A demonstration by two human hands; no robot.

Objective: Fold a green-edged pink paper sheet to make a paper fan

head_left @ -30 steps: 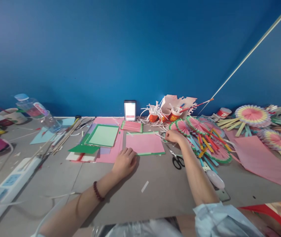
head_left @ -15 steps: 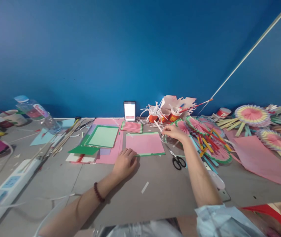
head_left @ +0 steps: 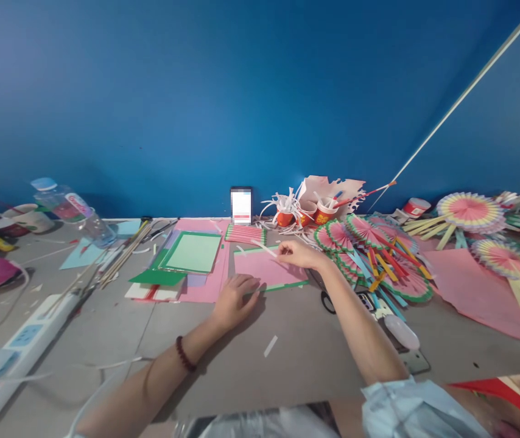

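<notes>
One slim strip [head_left: 264, 248] in pinching right hand [head_left: 297, 253], left hand [head_left: 236, 299] loose by pink paper [head_left: 264, 269]

Flat pink sheet [head_left: 263, 267] with green edging, thin white strip [head_left: 264, 249] aslant over its far edge

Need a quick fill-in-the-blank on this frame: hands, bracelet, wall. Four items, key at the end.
1. The right hand holds a narrow strip whose colour is ____.
2. The left hand is at the near-left corner of a pink sheet edged in ____.
3. A dark beaded bracelet circles the ____ wrist.
4. A device with a lit screen stands upright in front of a wall coloured ____.

Missing words: white; green; left; blue.
</notes>
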